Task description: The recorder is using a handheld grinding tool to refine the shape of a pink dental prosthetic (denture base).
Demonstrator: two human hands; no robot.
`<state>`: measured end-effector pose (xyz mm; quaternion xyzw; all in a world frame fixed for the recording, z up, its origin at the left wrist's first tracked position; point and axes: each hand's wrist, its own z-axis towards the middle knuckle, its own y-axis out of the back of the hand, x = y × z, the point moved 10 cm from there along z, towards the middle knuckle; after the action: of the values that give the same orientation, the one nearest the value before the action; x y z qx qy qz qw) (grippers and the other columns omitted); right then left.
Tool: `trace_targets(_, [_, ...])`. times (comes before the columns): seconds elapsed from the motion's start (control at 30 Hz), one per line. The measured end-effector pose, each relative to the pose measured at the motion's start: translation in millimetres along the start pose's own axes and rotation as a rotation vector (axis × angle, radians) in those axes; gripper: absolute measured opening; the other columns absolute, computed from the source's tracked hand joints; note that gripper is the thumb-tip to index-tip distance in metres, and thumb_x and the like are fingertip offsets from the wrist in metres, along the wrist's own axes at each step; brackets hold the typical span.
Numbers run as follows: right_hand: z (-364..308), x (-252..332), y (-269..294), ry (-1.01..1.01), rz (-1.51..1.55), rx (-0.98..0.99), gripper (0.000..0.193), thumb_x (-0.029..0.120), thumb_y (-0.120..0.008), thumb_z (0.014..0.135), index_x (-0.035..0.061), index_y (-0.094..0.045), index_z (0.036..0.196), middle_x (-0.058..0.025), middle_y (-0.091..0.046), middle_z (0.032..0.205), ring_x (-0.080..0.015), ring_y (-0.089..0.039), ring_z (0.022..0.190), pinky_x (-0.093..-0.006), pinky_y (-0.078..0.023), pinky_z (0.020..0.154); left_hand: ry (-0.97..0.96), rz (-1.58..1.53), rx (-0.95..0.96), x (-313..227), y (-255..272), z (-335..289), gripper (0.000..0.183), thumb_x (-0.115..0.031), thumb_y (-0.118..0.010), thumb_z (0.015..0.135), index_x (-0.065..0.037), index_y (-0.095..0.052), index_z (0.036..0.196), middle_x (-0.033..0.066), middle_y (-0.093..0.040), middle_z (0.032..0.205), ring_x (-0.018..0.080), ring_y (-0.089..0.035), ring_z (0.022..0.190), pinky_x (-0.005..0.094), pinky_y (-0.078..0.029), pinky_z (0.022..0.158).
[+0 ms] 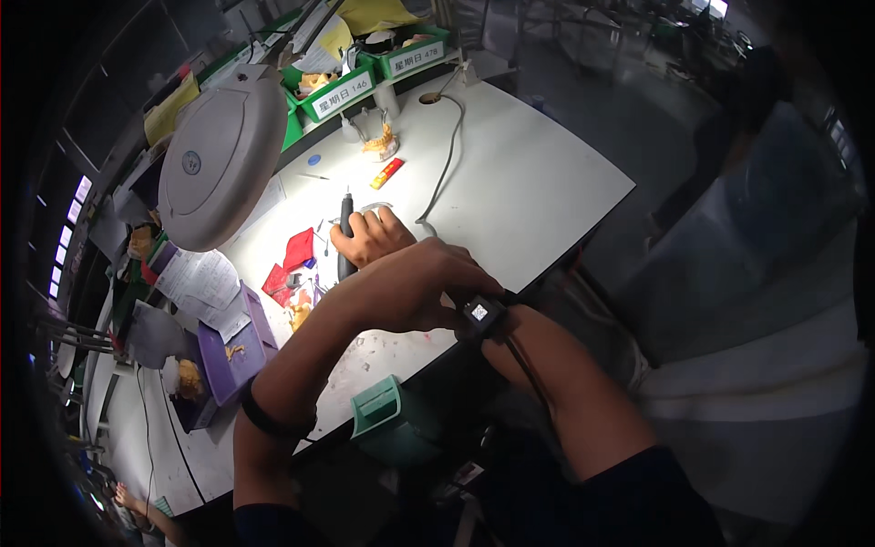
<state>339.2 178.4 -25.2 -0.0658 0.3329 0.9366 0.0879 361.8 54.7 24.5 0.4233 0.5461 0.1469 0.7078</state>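
"On the white bench [538, 173], where is the black pen-shaped tool [346, 214]?"

"Right of the round lamp head [223, 159], in bright light. The right hand [374, 239] is against it, fingers curled; whether they grip it, I can't tell."

"And the left hand [415, 284]?"

"Crossed over the right wrist, by a small black box [484, 314] strapped there. Its fingertips are hidden, so I can't tell how wide they stand."

"What might go wrong?"

"A tug on that box could jog the right hand and roll the tool into the red sheet [299, 249]. The box's cable [527, 366] might snag too."

"And around them?"

"A dental model [381, 146] near green bins [342, 98], a purple tray [258, 321] leftward, crumbs toward the front edge. Beyond lies a dim room, grey-floored."
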Motion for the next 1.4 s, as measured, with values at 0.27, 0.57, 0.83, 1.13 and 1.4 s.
trace_targets(0.27, [5,-24,-20,-0.348,0.505,0.187,0.03,0.03,-0.069,0.085,0.0103,-0.062,0.107,-0.0101,-0.057,0.074,-0.0268,-0.061,0.066,-0.0387,-0.044,0.066,0.049,0.291,-0.157,-19,7,-32,0.055,-0.009,-0.079,0.073,-0.016,-0.062,0.125,0.0109,-0.061,0.125,0.0307,-0.06,0.11,0.0435,-0.05,0.095])
trace_targets(0.57, [-48,-70,5,-0.062,0.193,0.116,0.033,0.004,-0.061,0.085,0.0141,-0.065,0.116,-0.0089,-0.058,0.091,-0.0234,-0.058,0.068,-0.0344,-0.049,0.063,-0.123,-0.226,-0.963,-43,93,-183,0.027,-0.022,-0.073,0.084,0.0,-0.063,0.094,0.0185,-0.067,0.086,0.0304,-0.067,0.08,0.0394,-0.055,0.074])
trace_targets(0.83, [-57,-65,-6,0.081,0.181,0.247,0.023,0.007,-0.054,0.085,0.0084,-0.068,0.103,-0.0061,-0.057,0.085,-0.0211,-0.056,0.079,-0.0327,-0.042,0.072,-0.311,-0.533,-1.544,9,125,-311,0.023,-0.021,-0.05,0.096,-0.004,-0.062,0.087,0.0082,-0.06,0.077,0.0197,-0.055,0.073,0.0316,-0.038,0.069])
trace_targets(1.13, [7,62,65,0.094,1.143,0.2,0.02,0.005,-0.073,0.08,0.0019,-0.067,0.099,-0.0122,-0.068,0.091,-0.028,-0.066,0.086,-0.0374,-0.053,0.079,-0.42,-1.246,-2.146,90,111,-384,0.015,-0.022,-0.06,0.08,-0.011,-0.052,0.072,0.001,-0.049,0.06,0.0134,-0.053,0.058,0.0254,-0.035,0.053])
trace_targets(1.4, [-23,15,-24,-0.106,1.039,0.462,0.013,0.011,-0.067,0.085,-0.0002,-0.068,0.091,-0.0166,-0.07,0.086,-0.033,-0.067,0.075,-0.0389,-0.053,0.073,-0.169,-1.327,-2.079,142,102,-335,0.016,-0.018,-0.063,0.077,-0.012,-0.048,0.073,-0.0016,-0.043,0.062,0.0138,-0.047,0.059,0.0252,-0.031,0.052])
